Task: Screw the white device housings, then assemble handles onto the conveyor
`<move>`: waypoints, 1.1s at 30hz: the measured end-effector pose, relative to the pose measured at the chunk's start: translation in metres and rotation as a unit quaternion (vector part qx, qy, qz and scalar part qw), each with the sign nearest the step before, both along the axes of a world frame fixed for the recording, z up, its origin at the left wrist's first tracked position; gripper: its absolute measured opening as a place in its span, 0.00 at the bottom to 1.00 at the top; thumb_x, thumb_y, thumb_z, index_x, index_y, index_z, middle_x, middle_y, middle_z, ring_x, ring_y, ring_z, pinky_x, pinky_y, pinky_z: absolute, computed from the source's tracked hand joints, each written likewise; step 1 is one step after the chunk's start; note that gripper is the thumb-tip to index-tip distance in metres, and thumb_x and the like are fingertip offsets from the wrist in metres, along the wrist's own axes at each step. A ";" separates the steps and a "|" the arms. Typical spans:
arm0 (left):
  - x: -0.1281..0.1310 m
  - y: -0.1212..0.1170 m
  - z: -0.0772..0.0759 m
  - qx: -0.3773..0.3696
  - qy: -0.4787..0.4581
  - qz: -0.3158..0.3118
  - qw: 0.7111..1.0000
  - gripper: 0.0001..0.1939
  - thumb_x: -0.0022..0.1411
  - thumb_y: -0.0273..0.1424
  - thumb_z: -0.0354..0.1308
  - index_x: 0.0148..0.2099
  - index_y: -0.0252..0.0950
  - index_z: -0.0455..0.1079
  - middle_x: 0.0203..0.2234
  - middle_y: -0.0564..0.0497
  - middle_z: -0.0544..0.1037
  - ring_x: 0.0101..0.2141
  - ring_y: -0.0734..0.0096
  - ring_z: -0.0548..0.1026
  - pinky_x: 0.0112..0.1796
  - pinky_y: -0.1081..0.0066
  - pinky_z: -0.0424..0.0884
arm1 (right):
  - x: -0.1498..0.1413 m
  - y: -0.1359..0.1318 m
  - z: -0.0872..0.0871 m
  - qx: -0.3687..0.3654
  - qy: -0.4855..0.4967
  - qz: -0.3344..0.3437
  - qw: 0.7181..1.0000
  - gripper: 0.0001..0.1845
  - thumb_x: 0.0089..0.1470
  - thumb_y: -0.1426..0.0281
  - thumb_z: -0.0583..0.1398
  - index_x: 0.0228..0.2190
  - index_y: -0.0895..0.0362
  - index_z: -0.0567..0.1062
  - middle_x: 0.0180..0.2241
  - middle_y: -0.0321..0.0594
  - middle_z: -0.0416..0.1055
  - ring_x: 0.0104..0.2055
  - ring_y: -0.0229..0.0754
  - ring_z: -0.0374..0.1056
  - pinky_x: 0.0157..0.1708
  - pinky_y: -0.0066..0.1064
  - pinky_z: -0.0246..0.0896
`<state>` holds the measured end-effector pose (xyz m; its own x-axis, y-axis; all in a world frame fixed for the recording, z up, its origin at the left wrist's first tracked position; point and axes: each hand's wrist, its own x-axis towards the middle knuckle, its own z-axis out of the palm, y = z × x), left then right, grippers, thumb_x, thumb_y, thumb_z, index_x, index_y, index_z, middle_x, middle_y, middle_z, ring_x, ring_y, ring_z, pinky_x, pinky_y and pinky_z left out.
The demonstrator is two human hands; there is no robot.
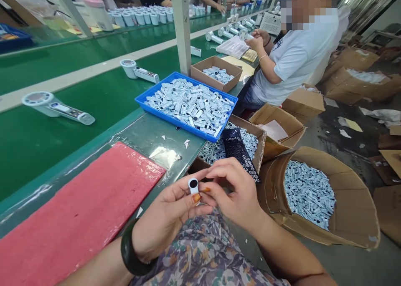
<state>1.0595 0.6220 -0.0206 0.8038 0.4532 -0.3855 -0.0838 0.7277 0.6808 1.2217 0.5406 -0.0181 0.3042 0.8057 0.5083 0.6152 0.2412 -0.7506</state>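
My left hand (171,217) pinches a small white plastic part (193,186) with a black round spot, held above my lap. My right hand (236,192) is curled right beside it, thumb and fingertips touching the part's right side. A blue tray (147,94) heaped with the same white parts sits on the bench edge just beyond my hands. A black sheet of round stickers (239,152) leans in a cardboard box (260,140) of parts below the tray.
A pink foam pad (78,211) lies on the bench at my left. White handheld devices (56,106) lie on the green conveyor belt (94,89). A large open carton (354,211) of parts stands on the floor at right. A seated co-worker (297,56) works further along.
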 end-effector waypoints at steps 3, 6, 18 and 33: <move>-0.003 0.000 0.002 -0.035 -0.013 0.021 0.999 0.29 0.58 0.32 0.74 0.61 0.45 0.74 0.44 0.45 0.83 0.44 0.62 0.83 0.47 0.68 0.81 | 0.003 -0.006 -0.002 0.027 0.022 -0.028 0.999 0.05 0.63 0.72 0.61 0.39 0.51 0.75 0.39 0.39 0.73 0.39 0.41 0.71 0.36 0.33 0.69; -0.004 0.001 0.004 -0.054 -0.035 0.072 0.995 0.29 0.58 0.32 0.73 0.62 0.44 0.73 0.46 0.45 0.83 0.46 0.61 0.83 0.49 0.67 0.80 | -0.005 -0.009 -0.007 0.034 -0.004 -0.037 0.999 0.08 0.60 0.65 0.66 0.42 0.50 0.75 0.40 0.41 0.72 0.40 0.44 0.70 0.37 0.37 0.69; -0.019 -0.005 0.004 -0.025 -0.019 0.174 0.984 0.23 0.67 0.38 0.64 0.62 0.41 0.71 0.61 0.43 0.75 0.58 0.59 0.75 0.49 0.70 0.77 | -0.039 0.006 -0.015 -0.007 -0.137 -0.026 0.990 0.06 0.64 0.68 0.62 0.43 0.54 0.76 0.43 0.42 0.75 0.43 0.46 0.69 0.43 0.40 0.65; -0.200 0.013 -0.001 0.390 0.225 0.343 0.824 0.26 0.65 0.41 0.58 0.64 0.41 0.66 0.57 0.37 0.77 0.55 0.49 0.78 0.53 0.54 0.78 | -0.087 0.097 -0.065 0.090 -0.245 0.230 0.938 0.10 0.61 0.65 0.60 0.43 0.51 0.77 0.35 0.44 0.80 0.33 0.48 0.78 0.31 0.37 0.74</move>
